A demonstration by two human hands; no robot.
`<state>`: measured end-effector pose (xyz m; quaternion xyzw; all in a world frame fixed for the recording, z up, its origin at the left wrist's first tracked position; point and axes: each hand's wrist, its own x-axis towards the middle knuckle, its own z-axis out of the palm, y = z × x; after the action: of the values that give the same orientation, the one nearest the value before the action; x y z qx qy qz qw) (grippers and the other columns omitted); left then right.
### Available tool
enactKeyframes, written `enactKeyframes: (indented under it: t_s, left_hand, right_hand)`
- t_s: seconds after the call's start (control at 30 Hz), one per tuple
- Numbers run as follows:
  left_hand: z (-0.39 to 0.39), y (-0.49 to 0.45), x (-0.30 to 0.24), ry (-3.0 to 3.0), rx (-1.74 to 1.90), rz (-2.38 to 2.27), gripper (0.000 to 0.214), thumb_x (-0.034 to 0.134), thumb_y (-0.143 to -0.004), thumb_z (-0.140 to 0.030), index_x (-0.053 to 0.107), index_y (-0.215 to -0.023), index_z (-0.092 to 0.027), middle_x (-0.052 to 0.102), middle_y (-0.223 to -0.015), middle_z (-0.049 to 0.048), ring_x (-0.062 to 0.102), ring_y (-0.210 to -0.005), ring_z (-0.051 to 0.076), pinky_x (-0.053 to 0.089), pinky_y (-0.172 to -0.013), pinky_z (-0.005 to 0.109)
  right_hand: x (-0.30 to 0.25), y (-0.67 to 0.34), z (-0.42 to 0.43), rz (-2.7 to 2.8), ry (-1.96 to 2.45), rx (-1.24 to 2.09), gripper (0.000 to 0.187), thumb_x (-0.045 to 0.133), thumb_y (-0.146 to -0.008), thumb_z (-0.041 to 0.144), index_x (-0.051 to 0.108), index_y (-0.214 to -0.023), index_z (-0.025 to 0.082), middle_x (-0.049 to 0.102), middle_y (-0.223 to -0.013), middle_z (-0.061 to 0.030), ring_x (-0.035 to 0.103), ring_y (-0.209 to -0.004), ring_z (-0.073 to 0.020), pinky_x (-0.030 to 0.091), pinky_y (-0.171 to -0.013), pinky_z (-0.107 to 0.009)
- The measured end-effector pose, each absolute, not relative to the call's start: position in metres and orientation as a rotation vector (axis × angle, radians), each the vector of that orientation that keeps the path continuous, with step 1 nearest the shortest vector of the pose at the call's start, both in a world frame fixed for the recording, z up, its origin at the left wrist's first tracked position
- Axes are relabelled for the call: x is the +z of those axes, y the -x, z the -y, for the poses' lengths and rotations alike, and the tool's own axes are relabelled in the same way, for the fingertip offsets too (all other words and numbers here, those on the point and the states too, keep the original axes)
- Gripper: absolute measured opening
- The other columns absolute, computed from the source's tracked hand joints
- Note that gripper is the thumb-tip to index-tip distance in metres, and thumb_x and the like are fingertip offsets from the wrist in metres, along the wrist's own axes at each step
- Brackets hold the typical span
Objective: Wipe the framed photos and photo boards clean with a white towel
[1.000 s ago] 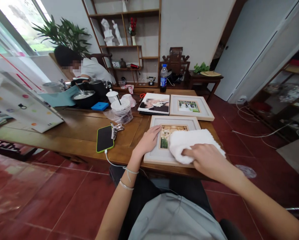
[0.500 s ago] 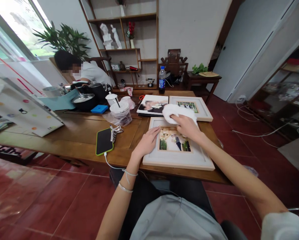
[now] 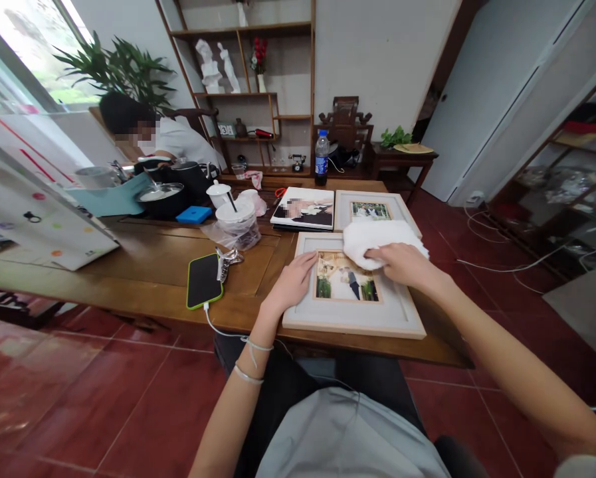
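Note:
A pale wooden picture frame [image 3: 402, 318] lies flat near the table's front edge, with a small photo [image 3: 347, 277] inside a wide white mat. My left hand [image 3: 292, 282] rests on the frame's left side, fingers stretched out towards the photo. Bunched in my right hand [image 3: 404, 265] is a fluffy white cloth [image 3: 377, 238], pressed on the frame's upper right part and covering that corner. Behind it lies a second picture frame [image 3: 412, 219], partly hidden by the cloth. To its left, a photo album [image 3: 305, 209] shows a printed picture on its cover.
Left of the frame lie a charging phone [image 3: 204, 282] and a plastic-bagged cup [image 3: 238, 222]. A blue-labelled bottle [image 3: 321, 159] stands at the back. Further left are a black pot [image 3: 163, 202] and a white box [image 3: 53, 219]. Another person [image 3: 178, 139] leans over behind.
My right hand has slid the cloth rightwards across the frame, from its top middle to its upper right corner. My left hand stays on the left side.

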<state>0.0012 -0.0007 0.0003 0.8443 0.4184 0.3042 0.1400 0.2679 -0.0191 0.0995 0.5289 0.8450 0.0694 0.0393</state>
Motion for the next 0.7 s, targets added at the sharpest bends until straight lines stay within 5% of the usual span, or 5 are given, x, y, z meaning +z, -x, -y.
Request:
enactKeyframes:
  t_s: [0.23, 0.47, 0.7]
  left_hand:
    - [0.005, -0.001, 0.007, -2.337, 1.041, -1.184, 0.041, 0.039, -0.088, -0.01, 0.056, -0.125, -0.016, 0.053, -0.135, 0.0103, 0.047, -0.127, 0.02, 0.034, -0.112, 0.041]
    - [0.005, 0.001, 0.004, -2.192, 1.198, -1.406, 0.046, 0.053, -0.082, -0.015, 0.05, -0.128, -0.016, 0.043, -0.14, 0.0142, 0.039, -0.133, 0.026, 0.031, -0.112, 0.044]
    - [0.014, -0.004, 0.018, -1.368, 1.156, -1.362, 0.051, 0.068, -0.074, -0.021, 0.052, -0.123, -0.013, 0.062, -0.12, 0.0144, 0.061, -0.107, 0.027, 0.047, -0.096, 0.042]
  right_hand:
    - [0.071, -0.3, 0.056, -2.83, -1.712, 0.35, 0.047, 0.04, -0.071, 0.0, 0.059, -0.111, 0.017, 0.064, -0.097, -0.0104, 0.056, -0.098, -0.0252, 0.038, -0.089, -0.037]
    - [0.045, -0.333, 0.076, -2.681, -2.265, 0.43, 0.033, 0.039, -0.078, 0.005, 0.059, -0.102, 0.017, 0.063, -0.107, -0.0175, 0.056, -0.108, -0.0321, 0.043, -0.086, -0.042]
    - [0.022, -0.33, 0.09, -3.012, -1.712, 0.538, 0.036, 0.04, -0.08, -0.001, 0.062, -0.102, 0.016, 0.061, -0.123, -0.0155, 0.04, -0.133, -0.0282, 0.041, -0.101, -0.046]
